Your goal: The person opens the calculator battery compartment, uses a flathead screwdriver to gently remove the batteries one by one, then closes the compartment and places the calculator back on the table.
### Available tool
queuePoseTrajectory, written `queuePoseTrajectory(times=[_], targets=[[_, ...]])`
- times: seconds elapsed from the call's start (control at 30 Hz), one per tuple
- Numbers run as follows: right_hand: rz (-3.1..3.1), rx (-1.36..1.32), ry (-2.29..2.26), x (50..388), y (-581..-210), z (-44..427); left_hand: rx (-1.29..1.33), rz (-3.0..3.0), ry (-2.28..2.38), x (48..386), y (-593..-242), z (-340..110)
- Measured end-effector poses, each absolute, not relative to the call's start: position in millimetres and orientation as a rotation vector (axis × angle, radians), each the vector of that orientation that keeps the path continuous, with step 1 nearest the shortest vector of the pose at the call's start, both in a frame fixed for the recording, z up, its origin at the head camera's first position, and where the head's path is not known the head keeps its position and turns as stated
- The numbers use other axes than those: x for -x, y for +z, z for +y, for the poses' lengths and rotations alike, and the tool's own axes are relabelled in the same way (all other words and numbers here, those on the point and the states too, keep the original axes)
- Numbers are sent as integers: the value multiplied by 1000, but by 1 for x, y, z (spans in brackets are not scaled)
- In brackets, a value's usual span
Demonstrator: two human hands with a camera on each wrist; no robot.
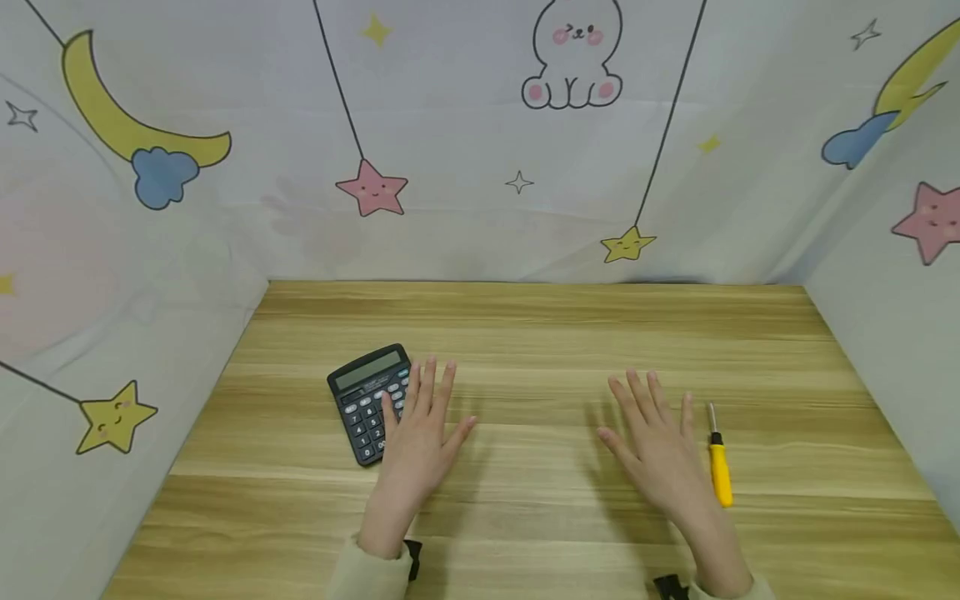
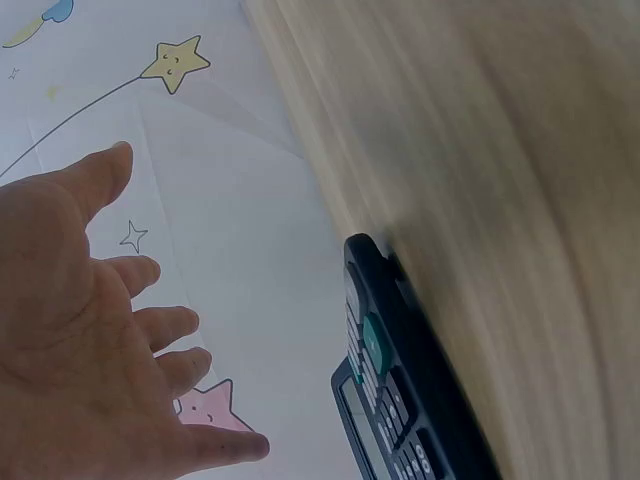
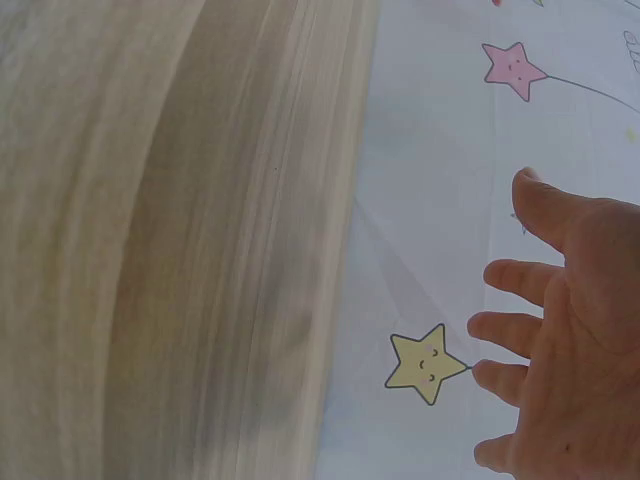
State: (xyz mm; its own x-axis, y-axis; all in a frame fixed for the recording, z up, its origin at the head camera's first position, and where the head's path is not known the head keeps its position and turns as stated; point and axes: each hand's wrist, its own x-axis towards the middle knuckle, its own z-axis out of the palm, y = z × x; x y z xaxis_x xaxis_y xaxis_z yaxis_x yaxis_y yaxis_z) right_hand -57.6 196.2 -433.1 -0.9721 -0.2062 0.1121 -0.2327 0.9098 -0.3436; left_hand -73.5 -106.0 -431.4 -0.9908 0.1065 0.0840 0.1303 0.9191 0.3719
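Note:
My left hand (image 1: 420, 437) hovers over the table with fingers spread, partly covering the right side of a black calculator (image 1: 367, 417). In the left wrist view a gap shows between the palm (image 2: 80, 340) and the calculator (image 2: 400, 390), which lies flat on the wood. Nothing is in that hand. My right hand (image 1: 660, 454), also spread and holding nothing, is raised above the table just left of a screwdriver (image 1: 720, 473) with a yellow handle. The screwdriver's thin metal shaft points to the back. In the right wrist view only the bare palm (image 3: 585, 350) appears.
The wood-grain table (image 1: 525, 350) meets a white cloth backdrop (image 1: 465, 242) at its back edge, and cloth also borders it left and right. Printed stars, moons and a bear decorate the cloth. A dark band sits at each wrist beside the light sleeves (image 1: 375, 571).

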Motion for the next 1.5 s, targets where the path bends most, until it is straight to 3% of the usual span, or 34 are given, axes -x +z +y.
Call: queuePoseTrajectory(times=[0.73,1.5], targets=[[-3041,-348,564,60,-434,192,102,-3040,-603,69,-431,-117],[-2966,-469,656,83,-445,140,-176,-3053,-711,60,-438,-148]])
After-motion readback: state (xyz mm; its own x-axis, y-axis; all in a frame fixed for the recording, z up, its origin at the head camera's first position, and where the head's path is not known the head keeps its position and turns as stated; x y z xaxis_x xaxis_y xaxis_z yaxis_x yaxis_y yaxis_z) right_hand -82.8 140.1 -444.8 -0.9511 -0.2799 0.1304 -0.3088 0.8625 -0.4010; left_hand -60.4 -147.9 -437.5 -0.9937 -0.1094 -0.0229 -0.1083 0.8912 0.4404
